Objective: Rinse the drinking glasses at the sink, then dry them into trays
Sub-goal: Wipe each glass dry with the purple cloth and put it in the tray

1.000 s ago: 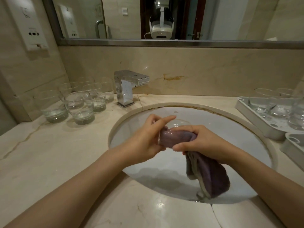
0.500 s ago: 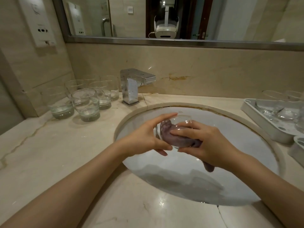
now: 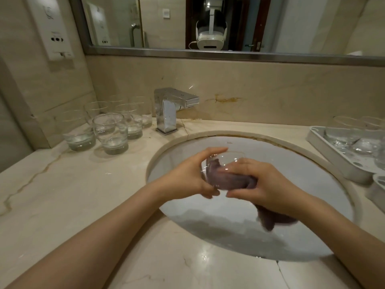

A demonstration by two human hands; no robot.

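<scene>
Marble is covering the wall and the desk alike, with a mirror running along the back edge and reflecting a head-worn camera. Sunk into the desk's middle is the oval sink, and a square chrome faucet is standing at its back-left rim, no water running that I can see. At the desk's right edge a white tray is holding several clear glasses, likely the dried ones; a second tray is showing just in front of it. Toward the back-left corner about 6 waiting glasses are standing upright in a cluster, some seemingly with a little water in the bottom, which suggests they are awaiting drying.

Over the sink basin both hands are working on 1 glass, so any drips are falling into the bowl. The left hand is gripping it, fingers and thumb curled round its wall. The glass is lying on its side, its long axis running left to right, mouth pointing right. The right hand is clamping a purple cloth, its fingers pushing the cloth into the mouth to wipe the inside; the cloth's tail is hanging below the wrist.
</scene>
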